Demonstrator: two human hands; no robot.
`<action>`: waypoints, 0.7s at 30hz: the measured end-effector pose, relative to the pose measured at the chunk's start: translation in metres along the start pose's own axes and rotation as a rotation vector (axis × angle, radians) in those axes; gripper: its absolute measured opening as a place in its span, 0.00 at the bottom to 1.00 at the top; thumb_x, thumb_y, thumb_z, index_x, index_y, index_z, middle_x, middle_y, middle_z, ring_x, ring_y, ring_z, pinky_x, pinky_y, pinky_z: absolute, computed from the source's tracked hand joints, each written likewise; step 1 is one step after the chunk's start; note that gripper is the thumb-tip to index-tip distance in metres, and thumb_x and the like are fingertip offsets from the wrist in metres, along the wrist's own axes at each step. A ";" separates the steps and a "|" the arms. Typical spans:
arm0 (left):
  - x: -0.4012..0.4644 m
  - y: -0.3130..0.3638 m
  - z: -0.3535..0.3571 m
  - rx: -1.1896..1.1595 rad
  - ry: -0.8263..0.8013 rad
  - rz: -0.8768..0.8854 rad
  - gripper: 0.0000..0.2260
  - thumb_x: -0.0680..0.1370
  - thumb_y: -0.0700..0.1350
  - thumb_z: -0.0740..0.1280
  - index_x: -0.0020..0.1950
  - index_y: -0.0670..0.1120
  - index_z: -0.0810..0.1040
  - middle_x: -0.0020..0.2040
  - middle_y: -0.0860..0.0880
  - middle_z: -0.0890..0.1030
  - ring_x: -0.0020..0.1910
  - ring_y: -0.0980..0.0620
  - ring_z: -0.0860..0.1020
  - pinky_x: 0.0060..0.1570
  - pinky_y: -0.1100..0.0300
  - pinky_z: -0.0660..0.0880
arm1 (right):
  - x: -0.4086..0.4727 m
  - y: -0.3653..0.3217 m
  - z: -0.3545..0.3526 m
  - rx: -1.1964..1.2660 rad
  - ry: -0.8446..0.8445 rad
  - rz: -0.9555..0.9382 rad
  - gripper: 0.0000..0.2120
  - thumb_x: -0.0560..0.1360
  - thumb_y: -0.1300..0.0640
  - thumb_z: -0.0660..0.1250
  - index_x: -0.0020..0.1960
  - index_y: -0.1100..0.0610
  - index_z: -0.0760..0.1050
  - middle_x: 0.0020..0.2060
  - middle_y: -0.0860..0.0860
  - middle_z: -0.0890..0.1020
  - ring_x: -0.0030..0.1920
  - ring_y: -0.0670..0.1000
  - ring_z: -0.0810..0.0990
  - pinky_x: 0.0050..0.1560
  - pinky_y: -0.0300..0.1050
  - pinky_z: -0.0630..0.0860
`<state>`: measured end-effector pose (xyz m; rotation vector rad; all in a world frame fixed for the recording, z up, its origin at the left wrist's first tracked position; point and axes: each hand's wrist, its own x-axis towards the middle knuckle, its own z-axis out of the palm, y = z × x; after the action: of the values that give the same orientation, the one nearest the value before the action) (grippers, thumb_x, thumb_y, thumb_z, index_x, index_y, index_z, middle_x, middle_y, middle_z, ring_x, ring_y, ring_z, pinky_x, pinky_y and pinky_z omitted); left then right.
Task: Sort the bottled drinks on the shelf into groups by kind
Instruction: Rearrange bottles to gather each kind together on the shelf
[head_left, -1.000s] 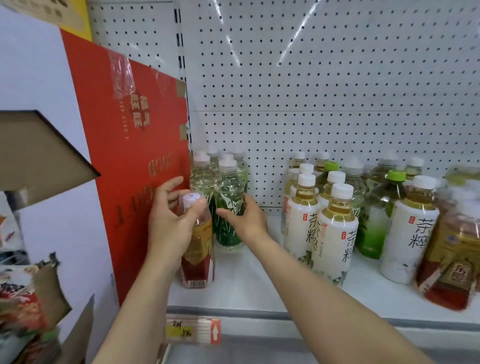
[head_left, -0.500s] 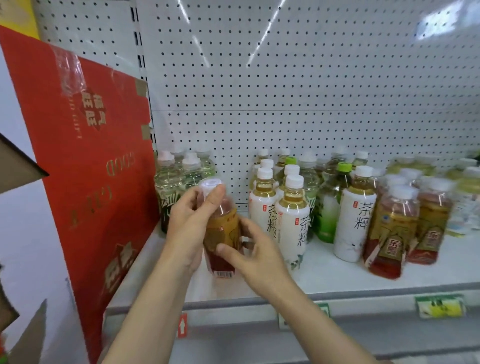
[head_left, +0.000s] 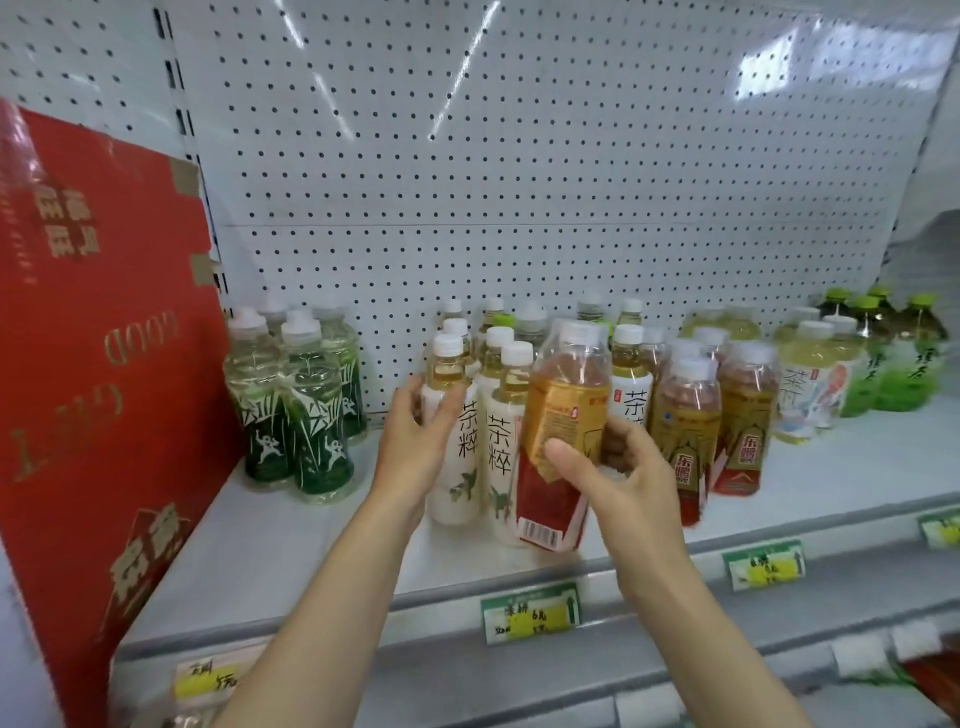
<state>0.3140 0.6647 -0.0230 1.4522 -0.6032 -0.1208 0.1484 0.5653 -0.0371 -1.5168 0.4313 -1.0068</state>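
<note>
The right hand (head_left: 605, 475) grips a bottle with a gold-and-red label (head_left: 558, 441), thumb across the front of the label and fingers wrapped behind; the bottle tilts with its white cap leaning right, and its base hangs just above the front edge of the shelf (head_left: 291, 540), in front of the white-label tea bottles (head_left: 491, 441). The left hand (head_left: 418, 431) rests with relaxed fingers against the leftmost of those white-label bottles, steadying rather than gripping it.

The carried bottle appears to match the gold-and-red bottles (head_left: 698, 431) standing right of the white-label row, so the sensible destination is beside them, toward the right half of the shelf. To do this well, the person should bring the bottle upright before lowering it (a tilted base tends to catch and topple neighbours), and set it down at the front edge next to its kind, label facing out. The gap there looks narrow, so sliding it in from the front seems safer than dropping it from above. The left hand can usefully hold the white-label row together meanwhile.

The clear bottles with green print (head_left: 298, 410) stand grouped near the left end of the shelf, beside a red carton (head_left: 93, 364), and green-capped bottles (head_left: 898, 358) sit at the far right.
</note>
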 end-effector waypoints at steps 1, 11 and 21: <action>0.003 -0.009 0.002 -0.001 -0.026 -0.018 0.25 0.77 0.54 0.71 0.73 0.57 0.69 0.61 0.59 0.76 0.61 0.57 0.75 0.61 0.54 0.72 | 0.003 0.002 -0.005 0.022 0.032 0.001 0.35 0.59 0.44 0.78 0.64 0.53 0.76 0.54 0.47 0.84 0.49 0.41 0.83 0.42 0.31 0.78; 0.036 -0.039 -0.026 0.037 0.121 -0.050 0.22 0.74 0.45 0.76 0.65 0.58 0.74 0.56 0.56 0.82 0.57 0.50 0.81 0.57 0.46 0.78 | 0.019 0.036 -0.025 0.026 0.107 0.068 0.31 0.63 0.48 0.79 0.63 0.52 0.75 0.54 0.48 0.83 0.53 0.45 0.82 0.47 0.37 0.77; 0.010 -0.015 0.001 0.213 0.327 0.113 0.33 0.76 0.60 0.69 0.79 0.53 0.63 0.76 0.53 0.69 0.74 0.51 0.68 0.72 0.45 0.67 | 0.033 0.067 -0.032 -0.032 0.115 0.060 0.36 0.63 0.47 0.79 0.68 0.54 0.73 0.56 0.48 0.82 0.55 0.45 0.80 0.45 0.35 0.74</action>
<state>0.3256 0.6572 -0.0338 1.5964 -0.4368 0.2732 0.1598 0.5054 -0.0909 -1.4706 0.5736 -1.0478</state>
